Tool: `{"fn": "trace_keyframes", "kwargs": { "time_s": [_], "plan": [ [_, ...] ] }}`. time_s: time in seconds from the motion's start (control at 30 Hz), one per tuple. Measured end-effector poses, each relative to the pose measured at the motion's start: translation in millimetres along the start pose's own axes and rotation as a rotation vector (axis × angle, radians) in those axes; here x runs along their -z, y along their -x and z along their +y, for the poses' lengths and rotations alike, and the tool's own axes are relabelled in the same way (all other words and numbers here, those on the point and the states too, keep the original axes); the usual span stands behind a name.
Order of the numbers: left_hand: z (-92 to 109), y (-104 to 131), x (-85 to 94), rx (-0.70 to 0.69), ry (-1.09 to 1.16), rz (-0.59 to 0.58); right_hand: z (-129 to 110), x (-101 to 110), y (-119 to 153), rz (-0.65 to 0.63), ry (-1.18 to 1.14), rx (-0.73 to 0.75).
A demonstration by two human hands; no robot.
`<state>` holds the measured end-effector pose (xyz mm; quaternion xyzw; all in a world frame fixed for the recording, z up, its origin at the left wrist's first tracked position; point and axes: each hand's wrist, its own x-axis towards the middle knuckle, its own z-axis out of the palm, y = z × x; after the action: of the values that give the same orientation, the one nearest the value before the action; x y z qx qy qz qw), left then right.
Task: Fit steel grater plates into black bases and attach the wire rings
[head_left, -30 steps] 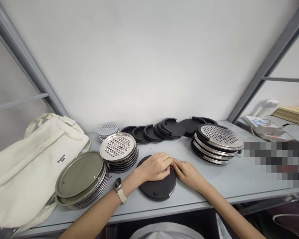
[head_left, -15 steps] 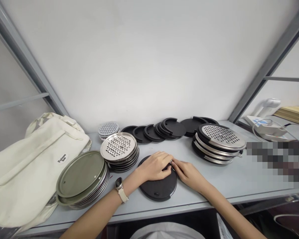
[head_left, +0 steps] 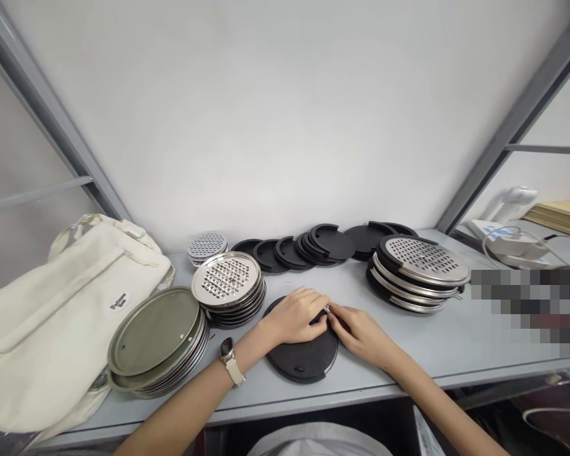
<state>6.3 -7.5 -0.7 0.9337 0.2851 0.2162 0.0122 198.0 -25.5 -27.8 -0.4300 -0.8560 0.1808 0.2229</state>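
Observation:
A round black disc [head_left: 304, 362] with a small slot lies on the grey table, close to its front edge. Across its top rests my left hand [head_left: 298, 316], fingers curled down at the disc's right edge and holding it. My right hand [head_left: 358, 332] meets it there, thumb and fingers pinched on a small shiny metal piece [head_left: 327, 309] at the rim. Most of that piece is covered by my fingers, so its kind is unclear. Left of the disc stands a stack of round metal grater plates [head_left: 226, 279].
Olive-green round plates [head_left: 154, 332] are stacked at left beside a cream bag [head_left: 61, 316]. Along the wall lie several black discs [head_left: 332, 242], with small grater plates [head_left: 208, 246] at their left. At right, grater plates with black rims [head_left: 422, 259] form a stack. Metal posts [head_left: 503, 133] frame the table.
Both hands stay at the disc's right edge. My right fingertips have shifted very slightly, and a little more of the metal piece shows.

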Motion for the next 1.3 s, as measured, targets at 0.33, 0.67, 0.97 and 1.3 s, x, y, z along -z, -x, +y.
{"fn": "trace_keyframes", "kwargs": {
  "time_s": [0.33,0.67,0.97,1.3],
  "plan": [
    [0.4,-1.4,1.1,-0.007,-0.018,-0.030,-2.2,2.5,0.4,0.003,0.015,-0.004],
    [-0.8,-4.1,0.8,-0.014,-0.005,-0.044,0.3,3.6,0.7,-0.039,0.005,-0.079],
    [-1.6,-6.6,3.4,-0.009,0.016,-0.029,-0.9,8.0,-2.8,-0.090,-0.086,-0.115],
    [-2.2,-9.2,6.1,0.058,0.094,-0.076,1.6,5.7,-3.0,-0.121,-0.113,-0.131]
  ]
}}
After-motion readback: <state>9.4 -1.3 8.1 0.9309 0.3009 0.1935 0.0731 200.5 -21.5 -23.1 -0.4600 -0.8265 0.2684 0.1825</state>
